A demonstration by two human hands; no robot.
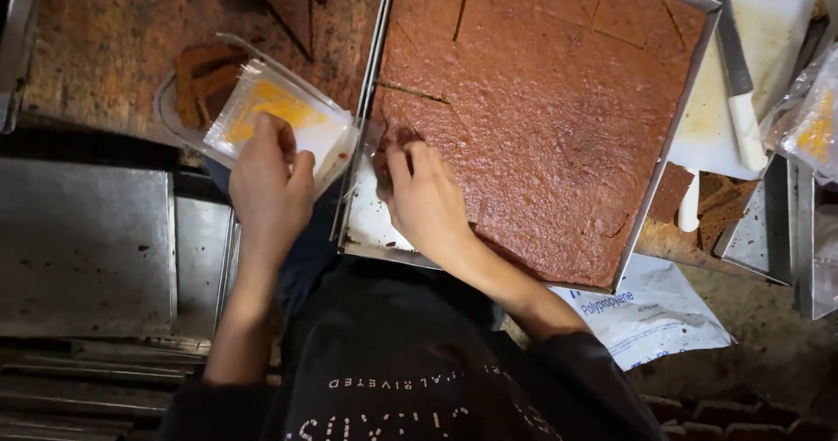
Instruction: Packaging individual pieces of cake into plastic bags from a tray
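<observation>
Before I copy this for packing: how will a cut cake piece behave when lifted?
Probably soft: the right hand digs under a piece at the tray corner. Likely crumbly; crumbs dot the bared metal. Thin, so it may sag.

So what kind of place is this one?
Probably a small bakery or food-packing workshop: a big metal tray of cut brown slab cake, a clear plastic container being filled, and a knife on a cutting board.
</observation>
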